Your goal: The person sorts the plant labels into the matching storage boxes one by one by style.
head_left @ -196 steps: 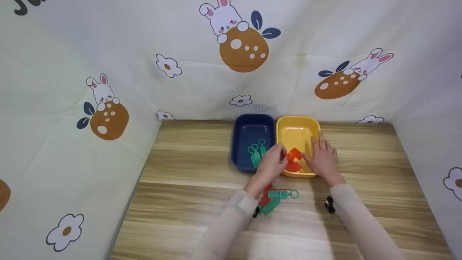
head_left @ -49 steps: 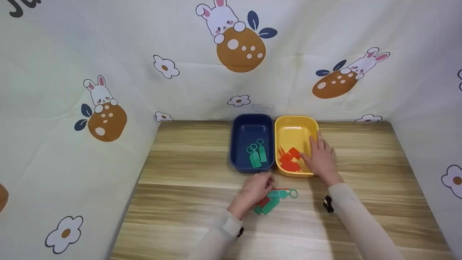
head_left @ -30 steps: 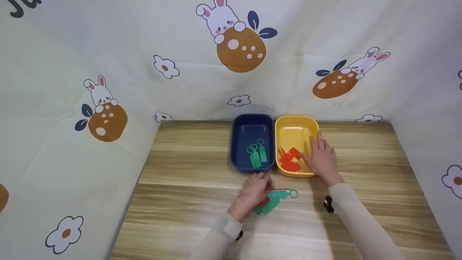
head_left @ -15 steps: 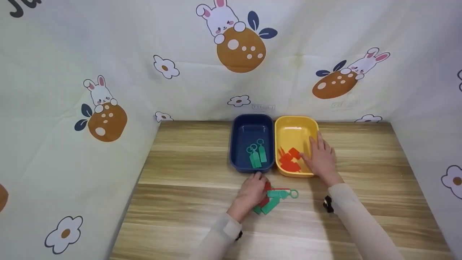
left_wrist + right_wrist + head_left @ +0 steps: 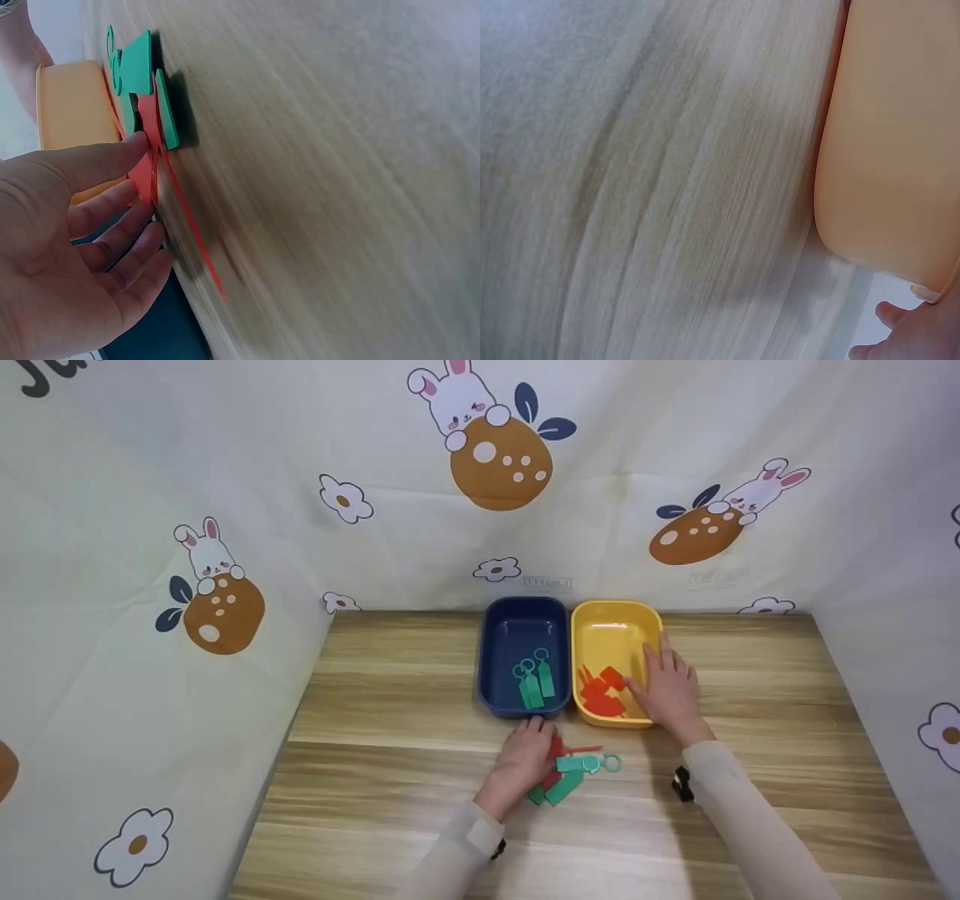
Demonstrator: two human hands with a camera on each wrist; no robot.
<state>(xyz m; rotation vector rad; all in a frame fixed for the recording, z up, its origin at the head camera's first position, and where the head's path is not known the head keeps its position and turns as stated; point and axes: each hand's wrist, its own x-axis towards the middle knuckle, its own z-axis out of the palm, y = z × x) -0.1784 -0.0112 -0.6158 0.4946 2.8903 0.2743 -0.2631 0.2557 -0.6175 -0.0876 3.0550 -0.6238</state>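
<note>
A red tag lies on the near part of the surface, in a small loose pile just in front of two trays, and the left hand has its thumb and curled fingers on it, pinching it from what I can see. A thin red strip runs out from the pile across the wood. Around the red tag lie green tags: the upper green tag points its ring to the right, and the slanting green tag sits just below it. Behind the pile stands the blue tray, with three green ringed tags lying side by side towards its near end. Right beside it is the yellow tray, where several red pieces overlap in the near part. The right hand rests on the right rim of that tray, fingers spread and fairly straight, thumb reaching over the inside. Both arms come in from the near side in pale sleeves, with a small black object showing by the right cuff. At the back and sides hangs cream cloth printed with rabbits, brown fruit and white flowers.
</note>
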